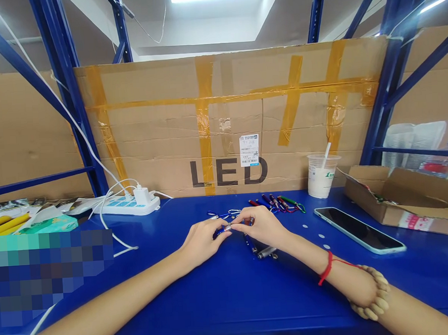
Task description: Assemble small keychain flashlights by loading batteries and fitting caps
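Both hands meet above the middle of the blue tabletop. My left hand (200,241) is closed around a small blue metal tube (222,231) with a silver end, which looks like a keychain flashlight. The fingertips of my right hand (261,225) pinch at the silver end of the same tube. Just under my right hand lie another blue tube (250,243) and a silver tube (266,252). Beyond the hands are blue clips (211,213) and a group of red, blue and green tubes (275,203), partly hidden by my right hand.
A phone (360,230) lies at the right, near an open cardboard box (393,205) and a cup with a straw (321,176). At the left a white power strip (129,205) trails cables. A taped cardboard panel (161,141) closes the back.
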`<state>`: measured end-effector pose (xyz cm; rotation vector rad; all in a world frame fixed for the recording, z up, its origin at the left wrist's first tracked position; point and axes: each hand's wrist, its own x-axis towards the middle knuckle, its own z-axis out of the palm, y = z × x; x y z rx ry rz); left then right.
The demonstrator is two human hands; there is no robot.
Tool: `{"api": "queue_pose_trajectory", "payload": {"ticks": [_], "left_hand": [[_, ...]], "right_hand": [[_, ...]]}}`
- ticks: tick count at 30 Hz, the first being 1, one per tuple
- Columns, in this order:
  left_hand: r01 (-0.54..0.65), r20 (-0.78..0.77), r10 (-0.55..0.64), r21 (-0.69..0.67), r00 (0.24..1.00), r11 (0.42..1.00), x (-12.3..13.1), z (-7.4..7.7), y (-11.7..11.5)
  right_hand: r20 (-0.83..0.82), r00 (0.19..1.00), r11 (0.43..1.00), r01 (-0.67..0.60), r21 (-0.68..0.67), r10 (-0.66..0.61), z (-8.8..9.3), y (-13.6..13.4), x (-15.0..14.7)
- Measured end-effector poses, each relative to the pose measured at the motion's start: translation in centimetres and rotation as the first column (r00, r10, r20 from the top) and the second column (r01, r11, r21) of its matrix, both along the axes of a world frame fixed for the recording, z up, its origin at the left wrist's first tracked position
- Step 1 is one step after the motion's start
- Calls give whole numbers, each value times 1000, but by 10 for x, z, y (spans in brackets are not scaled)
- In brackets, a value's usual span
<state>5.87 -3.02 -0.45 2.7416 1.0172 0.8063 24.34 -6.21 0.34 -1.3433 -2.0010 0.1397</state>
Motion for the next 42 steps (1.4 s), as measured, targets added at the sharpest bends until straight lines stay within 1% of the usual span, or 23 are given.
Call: {"api": "queue_pose_trajectory", "payload": {"ticks": [3, 6, 8, 10, 12, 14, 17, 21, 26, 29, 32, 36, 39, 42], "left_hand": [[-44, -23, 44, 17, 999, 999, 1, 1, 0], [-104, -10, 104, -15, 994, 994, 1, 1, 3], [-149, 39, 152, -77, 988, 986, 0, 0, 7], [-169, 120, 189, -160, 975, 973, -1, 0, 12], [-153, 213, 205, -237, 955, 959, -1, -1, 16], [-125, 285, 208, -285, 936, 950, -2, -1, 18], [-89, 334, 198, -312, 921, 946, -2, -2, 19], [-65, 330, 170, -306, 929, 950, -1, -3, 18], [-47, 317, 140, -283, 938, 958, 0, -5, 16], [-17, 328, 114, -285, 938, 958, 1, -5, 13], [4, 343, 104, -299, 934, 954, 2, -3, 10], [43, 385, 102, -350, 917, 936, 2, -1, 7], [79, 425, 114, -410, 898, 909, 2, -2, 9], [98, 450, 139, -464, 882, 880, 2, -4, 13]], "right_hand": [[47, 999, 999, 5, 32, -6, 0, 0, 0], [29, 999, 997, 37, 62, -39, 0, 1, 1], [6, 995, 992, 100, 83, -101, 1, 3, 3], [-13, 982, 977, 190, 96, -190, 4, 5, 7], [-17, 959, 955, 284, 88, -284, 6, 6, 13], [-10, 936, 934, 352, 66, -352, 6, 8, 18], [15, 920, 920, 390, 35, -391, 5, 11, 25], [89, 925, 928, 371, -10, -369, 2, 13, 27], [190, 912, 926, 375, -29, -363, 2, 14, 28], [223, 918, 936, 348, -54, -329, 1, 16, 30], [204, 936, 952, 302, -46, -287, -4, 20, 33], [107, 967, 972, 234, 4, -234, -11, 27, 34], [59, 981, 983, 185, 15, -186, -15, 31, 34], [76, 989, 991, 127, 28, -129, -17, 32, 33]]}}
